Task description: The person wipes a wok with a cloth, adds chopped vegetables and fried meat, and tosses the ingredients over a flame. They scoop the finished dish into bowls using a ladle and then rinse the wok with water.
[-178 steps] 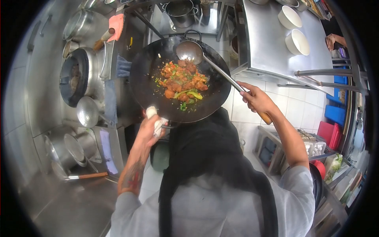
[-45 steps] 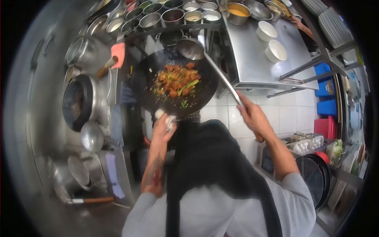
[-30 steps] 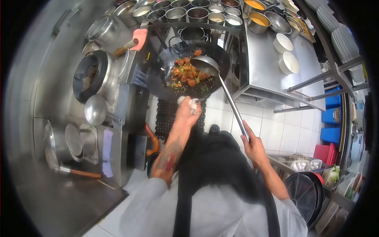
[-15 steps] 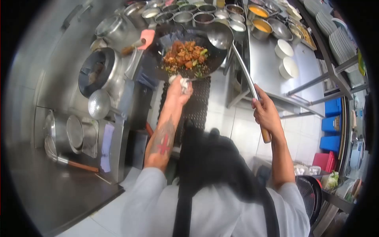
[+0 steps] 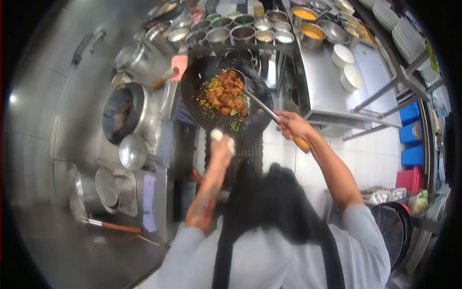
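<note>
My left hand (image 5: pixel 221 146) is closed around a white cloth (image 5: pixel 217 135) at the near rim of a dark wok (image 5: pixel 191 82). Glazed reddish-brown chunks of food (image 5: pixel 225 94) lie in the wok, with green pieces and small bits scattered beside them. My right hand (image 5: pixel 291 124) grips the handle of a long metal ladle (image 5: pixel 262 105) near its wooden end. The ladle's bowl is in the wok, at the right side of the food and partly hidden by it.
Metal containers (image 5: pixel 243 33) line the back. At right, a steel table (image 5: pixel 320 79) holds white bowls (image 5: pixel 352 78) and pots of orange liquid (image 5: pixel 312 32). On the left are another wok (image 5: pixel 137 103), a perforated skimmer (image 5: pixel 133 152) and a lidded pot (image 5: pixel 107 188). A fan (image 5: pixel 392 231) stands lower right.
The ladle has swung from above the wok's right rim down into the wok against the food. My right hand has moved left. The food looks gathered closer together, and the whole view has shifted.
</note>
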`<control>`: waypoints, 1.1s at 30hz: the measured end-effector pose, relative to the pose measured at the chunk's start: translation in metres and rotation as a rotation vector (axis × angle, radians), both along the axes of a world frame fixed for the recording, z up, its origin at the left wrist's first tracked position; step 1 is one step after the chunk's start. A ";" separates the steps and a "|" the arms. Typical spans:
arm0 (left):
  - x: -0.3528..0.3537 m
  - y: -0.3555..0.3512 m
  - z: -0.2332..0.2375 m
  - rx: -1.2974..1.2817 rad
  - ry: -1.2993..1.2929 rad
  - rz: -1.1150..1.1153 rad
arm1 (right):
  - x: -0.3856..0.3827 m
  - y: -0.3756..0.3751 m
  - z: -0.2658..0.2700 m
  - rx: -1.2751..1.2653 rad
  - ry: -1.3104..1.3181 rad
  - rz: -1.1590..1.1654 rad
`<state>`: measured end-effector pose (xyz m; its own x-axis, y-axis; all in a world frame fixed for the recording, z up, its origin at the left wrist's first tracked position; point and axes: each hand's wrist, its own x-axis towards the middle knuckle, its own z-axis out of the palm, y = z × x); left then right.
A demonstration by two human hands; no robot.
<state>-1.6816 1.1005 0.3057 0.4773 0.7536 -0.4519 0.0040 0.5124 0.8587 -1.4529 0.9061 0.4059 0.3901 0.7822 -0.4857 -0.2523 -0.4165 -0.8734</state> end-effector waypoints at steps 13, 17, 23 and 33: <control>-0.067 0.006 -0.032 -0.509 -0.009 -0.088 | -0.043 -0.061 -0.010 0.174 0.439 -0.192; -0.065 0.007 -0.031 -0.487 0.001 -0.096 | -0.052 -0.052 -0.011 0.046 0.300 -0.184; -0.061 0.005 0.003 -0.459 -0.008 -0.129 | -0.049 -0.053 -0.028 0.236 0.831 -0.361; -0.026 -0.010 0.066 -0.486 -0.151 -0.267 | 0.017 -0.162 0.058 0.391 0.319 -0.714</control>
<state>-1.7079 1.0901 0.3719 0.7089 0.3205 -0.6283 0.0829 0.8467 0.5255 -1.4362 0.7442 0.4641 0.7420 0.5356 -0.4032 -0.5951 0.2492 -0.7641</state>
